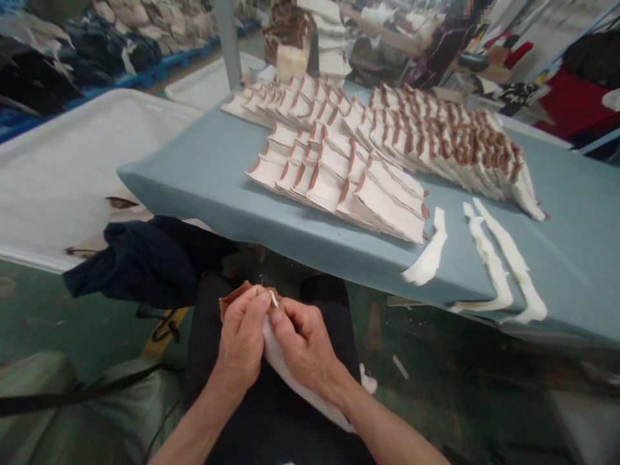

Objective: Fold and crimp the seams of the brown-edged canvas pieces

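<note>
Above my lap, both hands pinch a folded fabric piece [285,365], white with a brown side. My left hand [245,336] grips its brown edge, thumb pressed on top. Close beside it, my right hand [305,339] has its fingers curled around the same piece near a narrow white bit at the fold. The white part hangs down below my right hand towards its wrist. The fingertips nearly meet, so the exact spot they hold is partly hidden.
Overlapping rows of similar white and brown pieces [334,174] lie on the blue-covered table [194,168]. White fabric strips [489,258] drape over its near edge. At left stand a white bin [121,123] and dark blue cloth [140,265]. A person [443,45] is at the back.
</note>
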### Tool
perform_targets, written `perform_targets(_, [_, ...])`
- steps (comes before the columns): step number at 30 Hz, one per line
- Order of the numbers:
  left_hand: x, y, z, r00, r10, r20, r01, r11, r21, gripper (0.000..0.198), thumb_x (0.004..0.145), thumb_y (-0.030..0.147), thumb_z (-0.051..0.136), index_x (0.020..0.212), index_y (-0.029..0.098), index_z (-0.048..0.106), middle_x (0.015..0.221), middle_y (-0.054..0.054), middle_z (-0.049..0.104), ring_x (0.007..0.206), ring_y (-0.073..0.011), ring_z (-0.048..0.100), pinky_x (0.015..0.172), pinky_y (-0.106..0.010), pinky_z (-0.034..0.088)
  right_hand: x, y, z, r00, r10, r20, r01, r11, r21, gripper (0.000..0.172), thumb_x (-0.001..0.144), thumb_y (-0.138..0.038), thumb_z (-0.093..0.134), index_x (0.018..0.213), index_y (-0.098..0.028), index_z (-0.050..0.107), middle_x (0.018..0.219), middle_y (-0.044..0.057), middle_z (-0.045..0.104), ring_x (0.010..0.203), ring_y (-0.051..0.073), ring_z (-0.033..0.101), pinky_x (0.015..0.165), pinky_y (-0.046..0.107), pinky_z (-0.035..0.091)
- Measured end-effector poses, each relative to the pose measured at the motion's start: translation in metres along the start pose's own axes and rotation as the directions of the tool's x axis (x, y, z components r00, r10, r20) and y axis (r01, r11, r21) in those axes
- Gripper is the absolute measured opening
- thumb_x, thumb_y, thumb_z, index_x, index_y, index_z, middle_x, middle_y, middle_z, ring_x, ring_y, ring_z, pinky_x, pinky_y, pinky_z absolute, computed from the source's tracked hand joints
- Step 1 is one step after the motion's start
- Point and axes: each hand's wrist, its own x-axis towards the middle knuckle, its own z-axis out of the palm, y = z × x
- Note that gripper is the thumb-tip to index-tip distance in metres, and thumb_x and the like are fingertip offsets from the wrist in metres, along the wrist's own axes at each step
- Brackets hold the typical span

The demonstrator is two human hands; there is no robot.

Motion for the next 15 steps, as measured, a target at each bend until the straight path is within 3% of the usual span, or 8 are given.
perform_targets(5, [0.000,-0.008,0.011,0.990,-0.108,-0.086,0.100,0.990,-0.099,0.036,0.082,0.054,0.069,0.071,0.020,0.062,0.063,0.001,0.063,0.058,-0.0145,0.058,0.057,-0.025,0.050,-0.001,0.017,0.014,0.997,-0.014,-0.082,0.025,0.991,0.130,0.041,0.095,-0.044,0.050,0.062,-0.023,0.038,0.057,-0.006,0.034,0.054,0.010,0.031,0.053,0.026,0.028])
perform_targets(10, [0.005,-0.006,0.007,0.989,-0.130,-0.075,0.122,0.986,-0.110,0.044,0.084,0.060,0.072,0.074,0.018,0.068,0.069,-0.003,0.072,0.062,-0.0169,0.064,0.059,-0.025,0.053,0.001,0.009,0.007,0.994,-0.040,-0.101,0.050,0.994,0.102,0.035,0.093,-0.040,0.048,0.063,-0.023,0.039,0.057,-0.005,0.037,0.054,0.011,0.034,0.054,0.026,0.030])
perform_targets(12, [0.010,-0.003,0.001,0.996,-0.085,-0.030,0.084,0.996,-0.030,0.049,0.086,0.065,0.071,0.076,0.017,0.072,0.070,-0.003,0.073,0.063,-0.0179,0.065,0.059,-0.026,0.053,0.004,0.006,0.000,0.991,-0.081,-0.104,0.087,0.995,0.048,0.031,0.091,-0.036,0.047,0.064,-0.024,0.039,0.057,-0.005,0.038,0.053,0.011,0.036,0.053,0.025,0.030])
perform_targets(15, [0.018,0.004,-0.010,0.989,0.068,0.132,-0.099,0.965,0.242,0.052,0.092,0.067,0.066,0.077,0.018,0.076,0.070,-0.004,0.072,0.065,-0.0195,0.066,0.061,-0.026,0.055,0.008,0.006,-0.010,0.976,-0.159,-0.146,0.144,0.983,-0.110,0.027,0.088,-0.031,0.048,0.064,-0.024,0.040,0.054,-0.005,0.040,0.049,0.011,0.039,0.051,0.026,0.028])
